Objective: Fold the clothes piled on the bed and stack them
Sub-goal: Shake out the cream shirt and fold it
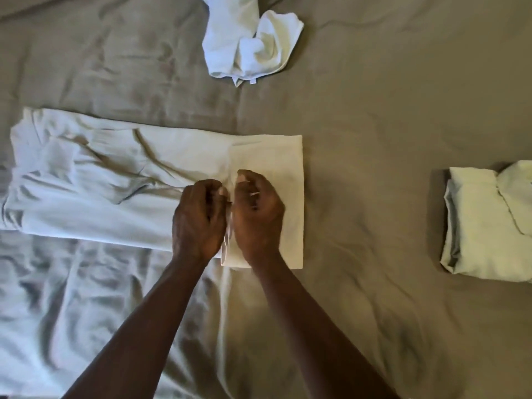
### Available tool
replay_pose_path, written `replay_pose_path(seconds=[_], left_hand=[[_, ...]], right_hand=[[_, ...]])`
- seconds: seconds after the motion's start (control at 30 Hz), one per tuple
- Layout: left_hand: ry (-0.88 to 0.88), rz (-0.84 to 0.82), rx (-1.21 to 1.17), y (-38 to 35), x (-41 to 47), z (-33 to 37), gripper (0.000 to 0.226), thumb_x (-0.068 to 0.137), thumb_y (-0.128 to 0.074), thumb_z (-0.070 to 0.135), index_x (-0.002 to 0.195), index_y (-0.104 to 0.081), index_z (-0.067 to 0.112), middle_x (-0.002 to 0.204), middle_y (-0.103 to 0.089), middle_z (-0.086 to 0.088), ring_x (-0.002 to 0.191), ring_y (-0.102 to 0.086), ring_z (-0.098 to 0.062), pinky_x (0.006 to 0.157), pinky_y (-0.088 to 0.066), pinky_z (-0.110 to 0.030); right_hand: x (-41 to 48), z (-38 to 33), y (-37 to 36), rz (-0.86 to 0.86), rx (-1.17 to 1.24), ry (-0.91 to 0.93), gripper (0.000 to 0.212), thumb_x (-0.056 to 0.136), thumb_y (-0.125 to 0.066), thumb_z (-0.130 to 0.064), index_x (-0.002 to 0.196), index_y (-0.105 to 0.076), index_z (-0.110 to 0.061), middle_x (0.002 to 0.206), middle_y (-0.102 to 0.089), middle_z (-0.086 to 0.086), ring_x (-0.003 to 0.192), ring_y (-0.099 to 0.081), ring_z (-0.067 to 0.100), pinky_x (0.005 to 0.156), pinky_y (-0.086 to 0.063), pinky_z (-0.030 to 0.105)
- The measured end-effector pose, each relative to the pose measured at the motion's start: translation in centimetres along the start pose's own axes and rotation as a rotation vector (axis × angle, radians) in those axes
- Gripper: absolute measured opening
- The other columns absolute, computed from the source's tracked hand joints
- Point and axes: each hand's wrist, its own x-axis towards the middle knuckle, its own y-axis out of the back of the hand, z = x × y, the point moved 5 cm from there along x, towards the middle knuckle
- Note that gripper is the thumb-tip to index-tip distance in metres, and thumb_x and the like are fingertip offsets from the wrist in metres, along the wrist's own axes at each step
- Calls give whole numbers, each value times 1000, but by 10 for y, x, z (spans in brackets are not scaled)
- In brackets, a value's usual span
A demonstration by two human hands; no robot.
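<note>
Across the tan bed sheet (374, 139), stretched flat: long white garment (100, 182), wrinkled at left, right end folded over into a neat square. Pinched along that fold's edge by left hand (198, 217) and right hand (259, 214), fingers curled, side by side on top.

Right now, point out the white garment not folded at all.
The crumpled garment at the top. The long garment is partly folded; the right-edge garment is fully folded.
</note>
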Motion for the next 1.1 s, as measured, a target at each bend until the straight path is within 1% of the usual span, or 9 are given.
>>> replay_pose_path(seconds=[0.13, 0.27, 0.4, 0.47, 0.6, 0.7, 0.77, 0.93, 1.1], left_hand=[[166, 7, -71, -7, 1, 13, 35, 100, -56, 52, 121, -67, 26, 102, -70, 10, 87, -61, -8, 79, -40, -27], [215, 83, -75, -13, 28, 32, 43, 99, -56, 54, 127, -65, 23, 103, -69, 12, 100, -63, -14, 83, -40, -27], [205, 77, 66, -20, 64, 46, 25, 99, -57, 45, 104, -66, 23, 100, -66, 2, 102, -63, -26, 91, -49, -43], [211, 84, 41, -20, 73, 54, 15, 101, -56, 40, 96, -59, 26, 97, -62, 6, 96, -60, -23, 94, -47, -44], [69, 133, -102, -18, 76, 64, 16, 104, -52, 39, 109, -59, 26, 98, -65, 11, 94, -64, -21, 94, -50, -49], [18, 151, 9, -18, 60, 59, 35, 104, -49, 44, 135, -56, 31, 129, -59, -1, 119, -56, -25, 98, -44, -44], [-42, 220, 79, -13, 35, 58, 43, 104, -49, 45, 142, -52, 25, 136, -54, -4, 124, -51, -25, 94, -40, -41], [-368, -24, 459, -35, -34, 18, 44, 104, -53, 50, 144, -56, 32, 151, -47, -8, 132, -46, -31, 93, -43, -48], [-246, 66, 343, -7, -39, -12, 35, 102, -60, 38, 137, -65, 33, 146, -47, -7, 125, -48, -31, 89, -43, -45]], right_hand=[[15, 23, 46, 194, -178, 120, 26, 95, -54, -24, 113, -73, -20, 102, -68, -3, 85, -65, 16, 79, -56, 44], [26, 50, 68, 180, -424, 60, 35, 98, -50, -38, 128, -60, -25, 116, -55, 0, 97, -62, 23, 83, -55, 44], [29, 57, 70, 145, -517, 36, 34, 101, -49, -43, 128, -56, -23, 114, -57, 1, 104, -58, 25, 83, -50, 40], [31, 55, 68, 164, -522, 1, 34, 101, -49, -44, 128, -56, -23, 113, -60, 0, 104, -58, 24, 82, -48, 39], [36, 56, 65, 201, -484, -54, 29, 101, -49, -47, 119, -57, -26, 105, -64, -5, 98, -61, 22, 79, -46, 36], [38, 58, 65, 194, -531, -60, 32, 101, -45, -51, 110, -60, -24, 100, -67, -4, 94, -62, 24, 77, -49, 37], [39, 56, 64, 178, -602, -19, 36, 102, -43, -54, 105, -62, -23, 96, -67, -3, 88, -63, 23, 72, -48, 35], [46, 54, 67, 110, -632, -53, 37, 105, -44, -52, 109, -60, -19, 97, -71, 3, 88, -66, 30, 71, -42, 36], [49, 53, 72, -25, -413, -181, 32, 95, -62, -58, 101, -63, -26, 84, -66, -10, 82, -66, 20, 81, -56, 42]])
